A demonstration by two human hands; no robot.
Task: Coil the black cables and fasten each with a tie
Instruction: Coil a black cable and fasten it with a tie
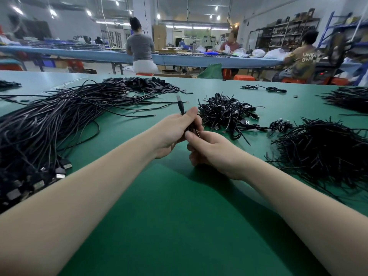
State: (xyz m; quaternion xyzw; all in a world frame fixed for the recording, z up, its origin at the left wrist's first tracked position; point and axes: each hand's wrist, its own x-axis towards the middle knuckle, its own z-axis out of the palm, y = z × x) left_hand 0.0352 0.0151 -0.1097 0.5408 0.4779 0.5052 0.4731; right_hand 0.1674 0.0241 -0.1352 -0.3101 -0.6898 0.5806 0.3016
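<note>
My left hand (pixel 175 130) grips a coiled black cable (pixel 180 106) above the green table (pixel 179 216); its USB plug sticks up past my thumb. My right hand (pixel 211 150) meets it from the right, fingers curled and pinching a thin black tie at the coil. Most of the coil is hidden inside my fingers. A big bundle of loose uncoiled cables (pixel 49 124) lies at the left, plugs toward me. Behind my hands sits a heap of coiled, tied cables (pixel 225 112). A heap of black ties (pixel 322 154) lies at the right.
Small black caps (pixel 143 84) are piled at the back centre. One more cable (pixel 264 88) and another dark heap (pixel 350 98) lie at the far right. Beyond the table edge, people sit at a long blue bench (pixel 179 58).
</note>
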